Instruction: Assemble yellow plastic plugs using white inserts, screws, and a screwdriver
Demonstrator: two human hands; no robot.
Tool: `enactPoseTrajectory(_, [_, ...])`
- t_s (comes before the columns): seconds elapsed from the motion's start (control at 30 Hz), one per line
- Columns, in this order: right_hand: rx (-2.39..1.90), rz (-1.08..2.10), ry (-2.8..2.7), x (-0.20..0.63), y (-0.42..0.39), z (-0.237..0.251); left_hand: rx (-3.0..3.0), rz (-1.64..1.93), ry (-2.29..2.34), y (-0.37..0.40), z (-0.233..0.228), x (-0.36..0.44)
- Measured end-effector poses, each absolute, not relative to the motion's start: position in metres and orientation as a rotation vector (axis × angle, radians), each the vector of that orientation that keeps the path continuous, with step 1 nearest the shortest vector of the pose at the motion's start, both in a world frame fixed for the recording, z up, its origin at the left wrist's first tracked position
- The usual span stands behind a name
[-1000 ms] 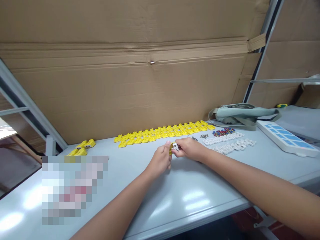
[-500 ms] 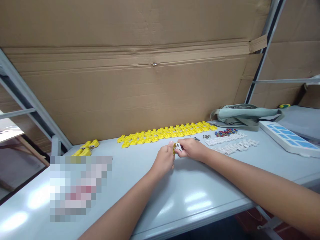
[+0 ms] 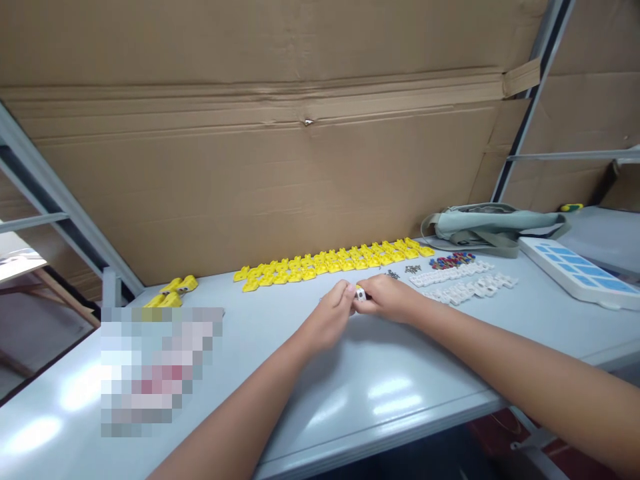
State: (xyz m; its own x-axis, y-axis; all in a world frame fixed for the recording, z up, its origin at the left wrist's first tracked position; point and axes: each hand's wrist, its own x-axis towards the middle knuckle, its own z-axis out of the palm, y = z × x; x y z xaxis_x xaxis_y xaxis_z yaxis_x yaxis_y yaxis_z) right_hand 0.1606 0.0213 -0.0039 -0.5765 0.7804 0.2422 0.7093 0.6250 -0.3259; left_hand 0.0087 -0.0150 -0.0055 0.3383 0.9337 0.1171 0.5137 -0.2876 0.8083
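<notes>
Gripping a white piece (image 3: 361,295) between my left hand (image 3: 327,317) and right hand (image 3: 391,298), I had yellow parts (image 3: 321,265) lying on the far side.

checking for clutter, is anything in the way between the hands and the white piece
Nothing visible: the left hand and right hand meet at the white piece and partly cover it. The yellow rows lie beyond the hands, not in between.

Workshop, workbench (image 3: 265,317), yellow parts (image 3: 334,261) in rows, cardboard partition (image 3: 260,187)
</notes>
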Motion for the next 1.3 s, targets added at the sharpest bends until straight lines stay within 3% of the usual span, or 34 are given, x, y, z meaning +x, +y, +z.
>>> enactPoseTrajectory(0.8, [-1.172, -0.236, -2.594, 0.155, 0.028, -0.005, 1.266, 0.928, 1.262, -0.012, -0.012, 0.019])
enactPoseTrajectory(0.97, [-1.055, -0.135, -2.526, 0.161, 0.032, -0.009, 1.382, 0.903, 1.252, -0.014, -0.004, 0.016])
enactPoseTrajectory(1.1, [-0.904, 0.132, -2.396, 0.164, 0.034, -0.014, 1.383, 0.897, 1.239, -0.013, 0.000, 0.013])
enactPoseTrajectory(1.3, [-0.868, 0.298, -2.151, 0.175, 0.037, -0.013, 1.371, 1.126, 1.441, 0.004, 0.027, -0.022])
